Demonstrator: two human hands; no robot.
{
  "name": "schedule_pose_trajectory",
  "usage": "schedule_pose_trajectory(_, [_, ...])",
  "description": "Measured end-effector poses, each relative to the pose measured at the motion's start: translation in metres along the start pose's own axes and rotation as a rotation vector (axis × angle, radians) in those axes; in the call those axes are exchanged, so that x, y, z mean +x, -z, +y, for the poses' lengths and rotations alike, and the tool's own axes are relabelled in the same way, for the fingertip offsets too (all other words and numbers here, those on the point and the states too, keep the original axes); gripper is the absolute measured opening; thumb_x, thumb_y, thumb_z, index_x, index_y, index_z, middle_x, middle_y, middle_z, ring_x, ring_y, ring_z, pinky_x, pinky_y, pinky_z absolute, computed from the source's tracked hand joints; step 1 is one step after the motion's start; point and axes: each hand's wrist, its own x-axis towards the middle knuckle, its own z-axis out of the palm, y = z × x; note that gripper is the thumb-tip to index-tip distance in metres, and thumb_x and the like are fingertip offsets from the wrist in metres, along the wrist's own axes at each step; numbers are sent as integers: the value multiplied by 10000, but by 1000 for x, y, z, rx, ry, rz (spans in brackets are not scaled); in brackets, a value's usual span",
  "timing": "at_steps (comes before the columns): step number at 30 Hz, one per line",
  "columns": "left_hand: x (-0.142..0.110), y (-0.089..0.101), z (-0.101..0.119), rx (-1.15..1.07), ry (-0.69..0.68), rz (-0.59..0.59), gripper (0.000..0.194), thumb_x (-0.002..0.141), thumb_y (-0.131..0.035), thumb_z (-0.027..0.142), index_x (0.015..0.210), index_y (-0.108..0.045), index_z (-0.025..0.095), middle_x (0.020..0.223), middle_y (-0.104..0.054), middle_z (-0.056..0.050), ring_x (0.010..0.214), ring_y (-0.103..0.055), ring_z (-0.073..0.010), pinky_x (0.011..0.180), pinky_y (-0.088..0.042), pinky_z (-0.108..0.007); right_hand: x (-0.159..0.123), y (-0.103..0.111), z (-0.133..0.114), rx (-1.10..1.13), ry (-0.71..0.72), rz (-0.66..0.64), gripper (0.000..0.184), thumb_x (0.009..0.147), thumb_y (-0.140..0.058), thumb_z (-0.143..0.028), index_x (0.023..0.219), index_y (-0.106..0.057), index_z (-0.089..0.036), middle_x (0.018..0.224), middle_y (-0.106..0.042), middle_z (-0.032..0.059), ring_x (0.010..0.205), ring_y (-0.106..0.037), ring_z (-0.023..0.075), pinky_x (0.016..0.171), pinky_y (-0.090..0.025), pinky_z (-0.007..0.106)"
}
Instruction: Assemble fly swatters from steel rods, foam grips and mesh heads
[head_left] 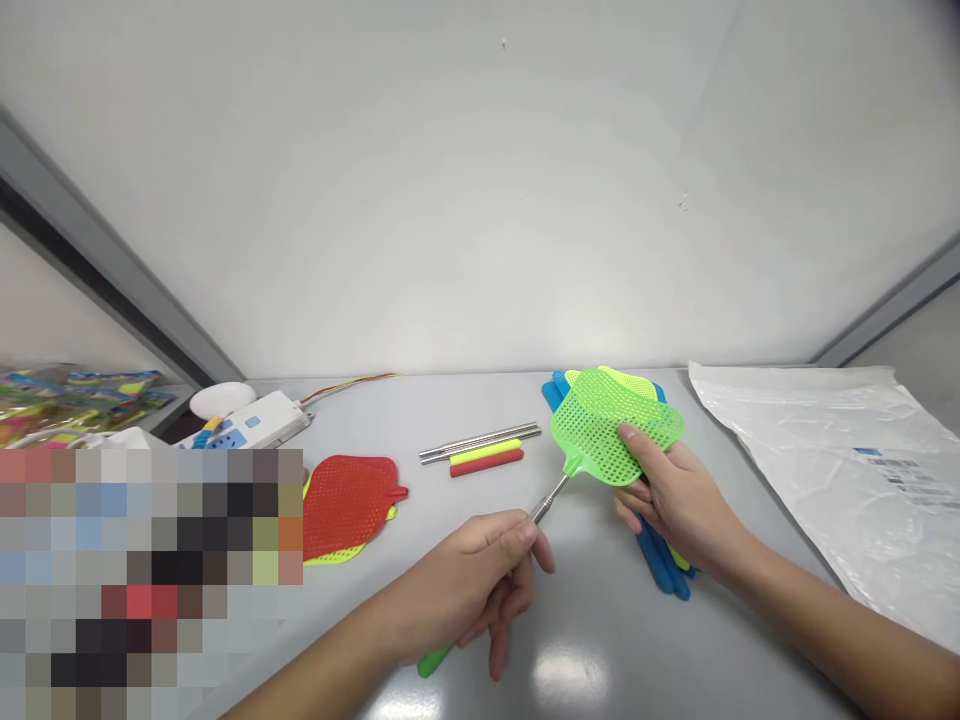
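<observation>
A green fly swatter (604, 425) with a telescoping metal rod is held between both hands above the table. My left hand (491, 570) is closed around the rod, and the swatter's green grip end shows below the wrist. My right hand (679, 500) pinches the edge of the perforated head, thumb on top. Behind and beneath it lie blue and yellow fly swatters (658, 560), partly covered by the green head and my right hand. Left of centre are metal rods (480, 443), a yellow handle (486, 451) and a red handle (486, 463), lying side by side.
A red swatter head (351, 505) lies over a yellow one at left. Farther back are a power strip (262, 425) with a wire and a white rounded object (223, 400). A white plastic mailer (810, 470) covers the right side. The lower left is pixelated.
</observation>
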Motion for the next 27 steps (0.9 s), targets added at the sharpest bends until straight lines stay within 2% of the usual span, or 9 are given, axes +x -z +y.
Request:
schedule_pose_trajectory(7, [-4,6,10,-108,19,-130,365,988,-357,388,852,-597,149,444,-375,92,285,-242,-41,432,-506,-242,-3,-1,-1,15,6,-42,418,884,-554,-517,644,-367,-230,494,-221,-103,399,-233,71,379,-380,230])
schedule_pose_trajectory(11, [-4,6,11,-104,16,-128,367,985,-357,418,856,-582,159,475,-352,101,287,-220,-36,435,-503,-254,-6,-4,1,-13,-1,-70,425,899,-529,-511,628,-360,-231,493,-219,-100,393,-229,71,375,-375,238])
schedule_pose_trajectory(14, [-4,5,8,-64,21,-101,345,976,-373,441,836,-546,177,494,-295,112,312,-180,-37,404,-454,-228,-8,-7,2,-11,-6,-105,426,919,-505,-494,621,-345,-235,482,-193,-109,383,-200,66,365,-356,234])
schedule_pose_trajectory(18, [-7,-3,9,135,40,48,397,963,-341,535,810,-495,202,514,-290,97,385,-211,-70,376,-314,-198,-10,-9,-1,-10,-14,-98,427,920,-508,-489,626,-328,-238,478,-163,-118,382,-168,61,355,-334,224])
schedule_pose_trajectory(21, [-12,-11,12,502,-36,264,436,961,-313,567,793,-492,207,582,-391,53,486,-315,-100,455,-264,-216,-10,-11,-3,-19,-11,-95,426,921,-506,-493,629,-333,-236,476,-165,-118,378,-167,59,352,-328,220])
schedule_pose_trajectory(24, [-14,-17,12,820,-87,455,406,967,-316,540,761,-454,219,597,-430,29,528,-355,-134,498,-218,-255,-10,-12,-5,-28,4,-102,419,922,-501,-498,635,-344,-236,474,-175,-116,378,-177,62,354,-330,223])
schedule_pose_trajectory(27, [-12,-19,10,901,-107,524,368,971,-324,501,745,-413,225,567,-394,33,506,-327,-144,506,-179,-276,-10,-12,-8,-32,1,-102,417,914,-510,-505,636,-353,-237,470,-194,-114,382,-195,68,359,-336,232])
